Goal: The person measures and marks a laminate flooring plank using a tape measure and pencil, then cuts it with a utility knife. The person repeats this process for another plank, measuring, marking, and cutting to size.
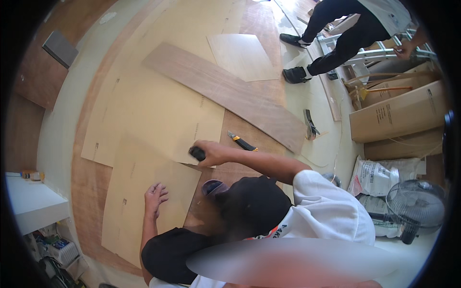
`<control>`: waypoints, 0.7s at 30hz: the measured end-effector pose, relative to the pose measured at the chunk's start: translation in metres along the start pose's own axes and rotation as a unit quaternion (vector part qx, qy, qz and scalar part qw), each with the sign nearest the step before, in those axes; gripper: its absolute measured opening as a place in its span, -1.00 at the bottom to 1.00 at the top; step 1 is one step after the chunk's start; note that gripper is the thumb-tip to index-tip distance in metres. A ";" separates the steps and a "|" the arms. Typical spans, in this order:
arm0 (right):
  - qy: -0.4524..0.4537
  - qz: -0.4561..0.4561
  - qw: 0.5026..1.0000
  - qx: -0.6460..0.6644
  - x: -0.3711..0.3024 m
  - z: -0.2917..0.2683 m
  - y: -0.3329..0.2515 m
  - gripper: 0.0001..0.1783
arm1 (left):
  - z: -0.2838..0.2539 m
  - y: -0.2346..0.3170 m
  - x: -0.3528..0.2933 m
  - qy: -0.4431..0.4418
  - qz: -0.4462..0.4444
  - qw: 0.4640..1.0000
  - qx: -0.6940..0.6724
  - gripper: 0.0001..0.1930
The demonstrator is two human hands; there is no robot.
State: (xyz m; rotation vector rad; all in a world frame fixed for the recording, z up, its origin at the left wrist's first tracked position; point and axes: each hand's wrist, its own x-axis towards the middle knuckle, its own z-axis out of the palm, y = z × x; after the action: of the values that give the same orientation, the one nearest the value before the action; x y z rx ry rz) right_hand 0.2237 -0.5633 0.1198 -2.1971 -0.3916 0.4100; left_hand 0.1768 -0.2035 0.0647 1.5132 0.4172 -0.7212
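Neither of my hands can be made out. A smeared skin-coloured patch (288,264) at the lower edge cannot be told apart as a hand. Below me a co-worker in a black cap (259,204) and white shirt bends over tan sheets (149,125) on the floor. Closed around a small dark object is this co-worker's hand (213,153), at a sheet's edge. Another hand (156,196), on an arm beside a second black cap (175,254), rests on the nearer sheet (137,192), fingers slightly apart. A black-and-yellow utility knife (242,141) lies on brown board.
A long brown plank (225,96) crosses the sheets diagonally. To its right lies a dark-handled tool (310,125). A standing person in black trousers (343,36) is beside a ladder (370,55). Cardboard boxes (398,113), bags (377,177) and a fan (415,204) stand at right.
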 end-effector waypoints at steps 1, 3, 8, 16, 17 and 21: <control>-0.047 -0.048 0.997 -0.024 0.011 0.003 -0.012 -0.29 | 0.003 0.011 0.002 -0.025 0.005 0.999 -0.022 -0.44; -0.127 -0.090 0.987 -0.037 0.027 0.022 -0.039 -0.30 | 0.006 0.032 -0.002 -0.082 0.025 0.994 -0.068 -0.42; -0.147 -0.029 0.987 -0.059 0.049 0.079 -0.104 -0.22 | 0.014 0.045 -0.017 -0.162 0.065 0.969 -0.174 -0.55; -0.242 -0.078 0.965 -0.066 0.041 0.120 -0.099 -0.23 | 0.009 -0.032 -0.048 -0.026 -0.040 0.976 -0.213 -0.71; -0.248 -0.075 0.964 -0.062 0.042 0.123 -0.093 -0.25 | 0.011 -0.033 -0.048 -0.009 -0.058 0.978 -0.201 -0.71; -0.199 -0.074 0.976 -0.038 0.048 0.119 -0.064 -0.37 | -0.006 -0.026 -0.043 -0.017 0.010 0.981 -0.193 -0.68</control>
State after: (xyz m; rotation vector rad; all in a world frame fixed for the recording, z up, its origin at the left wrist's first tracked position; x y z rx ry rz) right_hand 0.2078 -0.4236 0.0929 -2.1371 -0.7943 0.7667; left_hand 0.1294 -0.1879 0.0731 1.1356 0.4849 -0.6092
